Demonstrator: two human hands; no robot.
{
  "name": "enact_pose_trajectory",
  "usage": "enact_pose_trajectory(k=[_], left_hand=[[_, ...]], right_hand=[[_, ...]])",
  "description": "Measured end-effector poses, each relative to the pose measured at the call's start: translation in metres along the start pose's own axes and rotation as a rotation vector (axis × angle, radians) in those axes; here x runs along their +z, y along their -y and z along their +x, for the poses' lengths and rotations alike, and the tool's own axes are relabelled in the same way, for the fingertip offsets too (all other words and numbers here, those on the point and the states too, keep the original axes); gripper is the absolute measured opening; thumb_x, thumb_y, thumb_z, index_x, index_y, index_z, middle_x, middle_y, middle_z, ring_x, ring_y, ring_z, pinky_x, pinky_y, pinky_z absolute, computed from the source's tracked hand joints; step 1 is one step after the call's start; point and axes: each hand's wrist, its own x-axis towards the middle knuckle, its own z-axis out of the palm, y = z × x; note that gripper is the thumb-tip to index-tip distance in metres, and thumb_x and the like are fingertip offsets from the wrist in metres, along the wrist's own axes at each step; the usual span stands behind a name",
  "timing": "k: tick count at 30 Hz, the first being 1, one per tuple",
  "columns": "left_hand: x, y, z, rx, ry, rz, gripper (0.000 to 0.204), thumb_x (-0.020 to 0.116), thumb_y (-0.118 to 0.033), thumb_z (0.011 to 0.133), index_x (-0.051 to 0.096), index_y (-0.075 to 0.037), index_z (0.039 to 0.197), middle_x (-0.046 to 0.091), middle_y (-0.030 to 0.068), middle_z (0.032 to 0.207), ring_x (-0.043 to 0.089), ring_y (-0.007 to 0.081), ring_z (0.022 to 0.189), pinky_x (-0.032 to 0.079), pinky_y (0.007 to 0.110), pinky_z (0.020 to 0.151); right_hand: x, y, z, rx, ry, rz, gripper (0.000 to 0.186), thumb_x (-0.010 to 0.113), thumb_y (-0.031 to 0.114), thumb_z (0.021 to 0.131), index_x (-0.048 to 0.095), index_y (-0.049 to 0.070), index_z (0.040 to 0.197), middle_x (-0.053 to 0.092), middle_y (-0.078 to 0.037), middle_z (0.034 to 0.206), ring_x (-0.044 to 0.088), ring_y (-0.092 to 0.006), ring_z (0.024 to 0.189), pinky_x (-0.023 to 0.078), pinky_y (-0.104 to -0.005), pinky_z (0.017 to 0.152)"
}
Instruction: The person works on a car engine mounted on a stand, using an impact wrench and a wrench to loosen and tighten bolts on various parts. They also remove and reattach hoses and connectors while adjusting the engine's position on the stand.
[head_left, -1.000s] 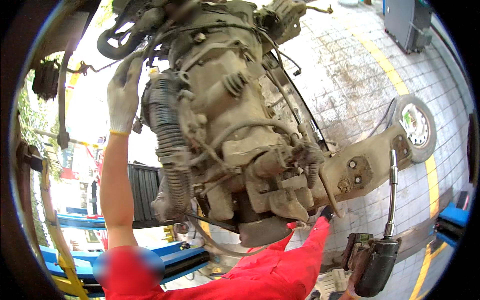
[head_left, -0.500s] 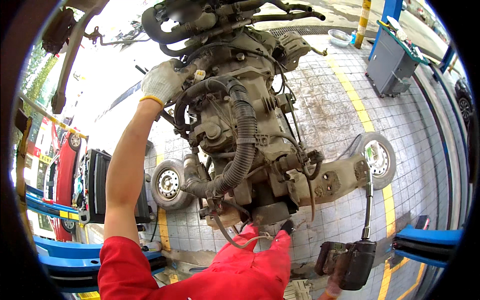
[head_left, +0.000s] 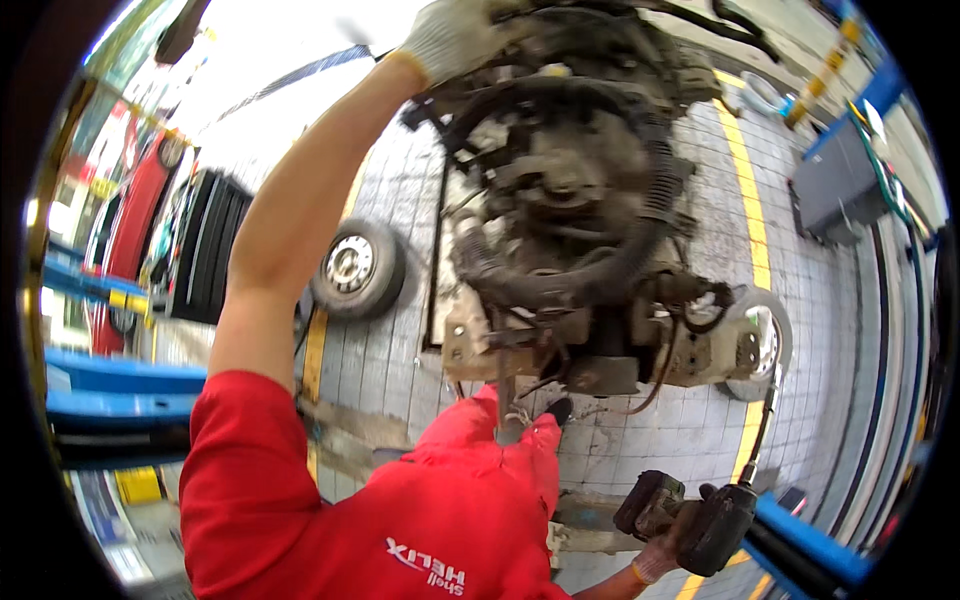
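Observation:
A dirty engine and gearbox assembly [head_left: 560, 180] fills the middle, with a thick ribbed hose [head_left: 655, 165] looping round it. My left hand [head_left: 455, 40], in a white knit glove, reaches to the assembly's far left side; its fingers are blurred and partly cut off by the upper edge. Low on the right, my right hand [head_left: 658, 558] is wrapped round the handle of a black cordless impact wrench [head_left: 715, 530]. From the wrench a long extension bar [head_left: 765, 425] points away from me. A metal crossmember [head_left: 700, 355] sits at the near end of the gearbox.
One wheel [head_left: 357, 268] lies on the tiled floor at left, another [head_left: 770, 345] at right beyond the extension bar. Blue lift arms [head_left: 125, 385] flank me. A black tool cabinet [head_left: 205, 245] stands left, a grey cart [head_left: 840, 185] far right.
My view has shifted, and the assembly appears farther right and higher. My left hand has moved up and right in the picture, from beside the hose. The wrench stays in my right hand.

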Motion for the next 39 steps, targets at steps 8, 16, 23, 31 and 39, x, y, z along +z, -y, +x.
enact_pose_trajectory(k=[8, 16, 23, 31, 39], left_hand=[[-0.031, -0.032, -0.008, 0.103, -0.060, -0.016, 0.036, 0.063, -0.045, 0.095, 0.078, -0.013, 0.105, 0.076, 0.0158, 0.096, 0.073, 0.0365, 0.094, 0.057, 0.049, 0.085], [-0.026, -0.064, 0.021, 0.126, -0.169, -0.120, 0.037, 0.060, -0.042, 0.097, 0.077, -0.009, 0.100, 0.076, 0.0173, 0.100, 0.072, 0.0378, 0.098, 0.057, 0.049, 0.086], [-0.019, -0.063, 0.062, -0.110, -0.038, -0.513, 0.032, 0.071, -0.035, 0.098, 0.078, -0.004, 0.101, 0.076, 0.0120, 0.086, 0.068, 0.0169, 0.082, 0.053, 0.035, 0.078], [-0.006, -0.099, 0.040, 0.277, 0.387, 0.570, 0.030, 0.064, -0.036, 0.101, 0.072, -0.024, 0.127, 0.075, 0.0055, 0.110, 0.074, 0.0226, 0.100, 0.060, 0.039, 0.090], [0.014, -0.086, 0.051, 0.043, 0.208, 0.467, 0.036, 0.064, -0.048, 0.099, 0.077, -0.020, 0.117, 0.076, 0.0079, 0.112, 0.073, 0.0264, 0.105, 0.058, 0.041, 0.091]], right_hand=[[-0.010, 0.064, 0.030, -0.188, 0.140, -0.301, 0.033, 0.060, 0.010, 0.103, 0.063, 0.004, 0.135, 0.064, -0.019, 0.136, 0.062, -0.0335, 0.116, 0.053, -0.0438, 0.097], [0.010, 0.052, 0.065, -0.303, 0.018, -0.073, 0.027, 0.063, 0.012, 0.102, 0.067, -0.002, 0.124, 0.065, -0.008, 0.102, 0.058, -0.0188, 0.085, 0.050, -0.0344, 0.076], [0.016, 0.091, 0.057, -0.069, -0.032, 0.079, 0.030, 0.069, 0.021, 0.097, 0.069, 0.002, 0.120, 0.066, -0.006, 0.094, 0.057, -0.0160, 0.075, 0.048, -0.0320, 0.067], [0.010, 0.089, 0.054, -0.019, -0.082, 0.217, 0.038, 0.070, 0.026, 0.094, 0.067, 0.001, 0.122, 0.069, -0.007, 0.109, 0.053, -0.0121, 0.072, 0.043, -0.0313, 0.063], [-0.002, 0.070, 0.052, 0.069, 0.000, 0.122, 0.032, 0.065, 0.024, 0.098, 0.068, 0.002, 0.120, 0.068, -0.007, 0.107, 0.056, -0.0151, 0.078, 0.046, -0.0337, 0.068]])
